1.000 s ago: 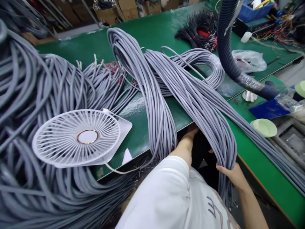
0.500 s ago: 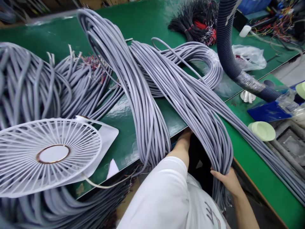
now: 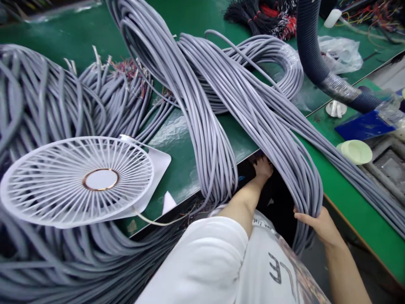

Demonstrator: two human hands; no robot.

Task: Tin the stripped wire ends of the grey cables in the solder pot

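Head view, only one. Clock read from frame centre.

Right hand (image 3: 321, 226) at 4 o'clock: clamped on the grey cable bundle (image 3: 253, 112), thumb across the near face, fingers wrapping behind near the hanging end. Bundle runs from 12 o'clock down to 4, lying over the green bench (image 3: 177, 141) and drooping past its edge.

Left hand (image 3: 263, 166) at 3 o'clock, close in: in the dark gap at the bench edge, between that bundle and the second grey bundle (image 3: 205, 135). Can't tell whether its fingers are together or on anything; too dark there.

Changed in the last half second: the left hand shows far more now, where only the wrist end was clear. Camera has shifted too, so the white fan (image 3: 100, 179) at 9 o'clock sits more fully in frame. Right-hand grip same as before. For the handling, I'd say the right hand alone has the hanging end; bench carries the rest.

Around: ribbed hose (image 3: 311, 46) at 2, pale green cup (image 3: 357, 152) at 3.

Writing: big dark characters on the white shirt (image 3: 202, 257) at 5 o'clock, askew, not readable as a word; smaller print above also illegible. Fan hub looks plain. No brand I can read.
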